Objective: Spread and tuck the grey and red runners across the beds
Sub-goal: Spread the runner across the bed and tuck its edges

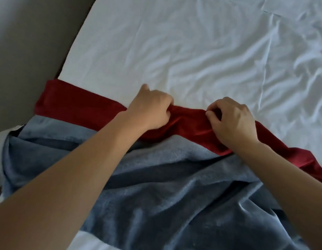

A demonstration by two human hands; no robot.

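- Red runner (81,103) lies across white bed sheet (174,42), bunched mid-span; grey runner (165,186) rumpled nearer us.
- Left hand (151,107) & right hand (234,120) both pinch red far edge.
- We judge it soft, light, slippery: take hem, pull apart.

place: bedroom | evidence: bed (192,42) in white sheet, runners laid across

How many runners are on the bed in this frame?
2. The red runner lies farther from the camera, across the white sheet, gripped by the left hand and right hand. The grey runner lies rumpled nearer the camera. Others may lie out of view.
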